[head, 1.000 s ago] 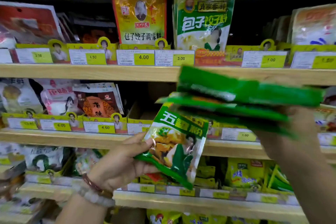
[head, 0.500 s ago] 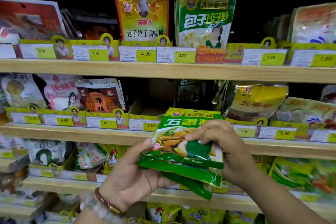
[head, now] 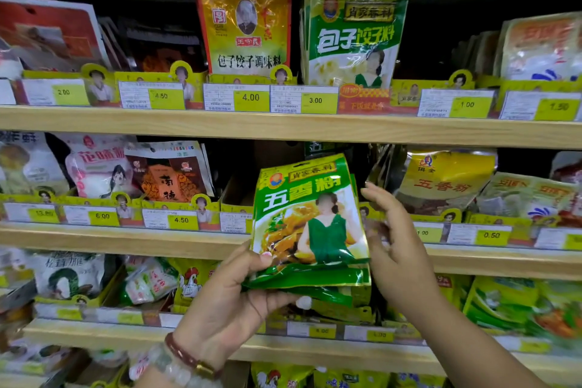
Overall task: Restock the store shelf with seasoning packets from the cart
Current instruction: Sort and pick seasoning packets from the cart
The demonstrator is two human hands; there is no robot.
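A stack of green seasoning packets (head: 310,224) stands upright in front of the middle shelf (head: 126,238). My left hand (head: 233,302) grips the stack at its lower left corner, thumb on the front and fingers underneath. My right hand (head: 393,249) is at the stack's right edge with fingers spread and relaxed, touching or just beside it. Behind the packets, a dark half-empty cardboard tray slot (head: 239,195) shows on the middle shelf. The cart is out of view.
Three wooden shelves carry seasoning bags behind yellow price-tag rails. A yellow packet (head: 245,25) and a green-white packet (head: 356,35) stand on the upper shelf. Yellow five-spice bags (head: 444,179) lie right of the slot, and brown and white bags (head: 170,173) lie left.
The right hand let go of the stack's top and moved to its right edge. The packets rose and turned upright, now in front of the middle shelf's slot.
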